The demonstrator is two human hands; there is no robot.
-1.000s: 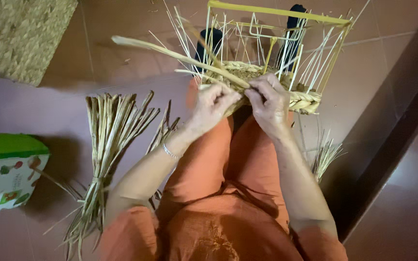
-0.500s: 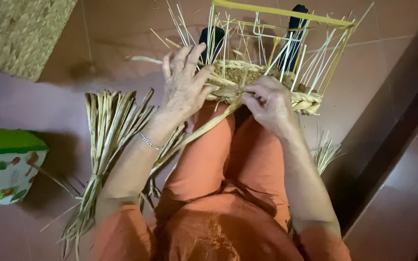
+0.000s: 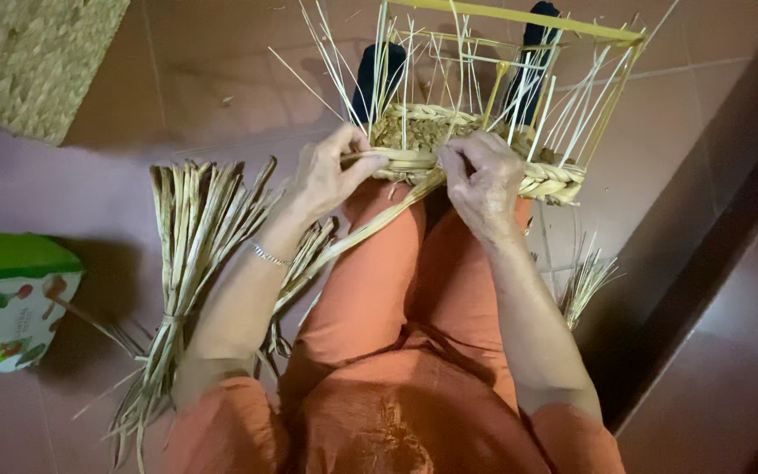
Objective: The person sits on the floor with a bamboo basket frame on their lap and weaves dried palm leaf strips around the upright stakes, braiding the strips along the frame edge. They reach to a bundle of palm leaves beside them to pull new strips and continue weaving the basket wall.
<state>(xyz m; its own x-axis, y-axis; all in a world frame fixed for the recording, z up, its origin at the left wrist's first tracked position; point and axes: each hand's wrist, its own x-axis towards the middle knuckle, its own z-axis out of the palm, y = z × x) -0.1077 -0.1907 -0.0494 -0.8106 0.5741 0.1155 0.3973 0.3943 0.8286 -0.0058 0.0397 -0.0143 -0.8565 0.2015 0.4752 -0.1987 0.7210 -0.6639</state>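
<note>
- the left hand (image 3: pixel 326 175) has its fingers (image 3: pixel 357 162) closed on the woven rim of the basket (image 3: pixel 475 167), thumb on top, pinching the rim at its near left corner.
- the right hand (image 3: pixel 484 180) has its fingers (image 3: pixel 458 162) curled down and closed over the same rim, just beside the left hand; the two hands are close but apart.
- one long flat straw strand (image 3: pixel 370 233) runs from under the hands, between them, slanting down to the left across the left thigh.
- the basket, one only and half woven, rests on the person's knees, with many thin upright stalks (image 3: pixel 414 79) standing out of its braided edge.
- a yellow frame (image 3: pixel 519 17) sits over the basket, one bar across the top and slanted rods at the right.
- two dark feet (image 3: pixel 379 75) show beyond the basket on the floor (image 3: pixel 221 61).
- one thin bracelet (image 3: pixel 267 254) circles the left wrist.
- one large tied bundle of straw (image 3: pixel 190 254) lies on the floor left of the legs; a smaller tuft (image 3: pixel 585 281) lies to the right.
- one green-lidded box (image 3: pixel 6 303) with printed pictures stands at the far left.
- one woven mat (image 3: pixel 37 53) lies in the upper left corner.
</note>
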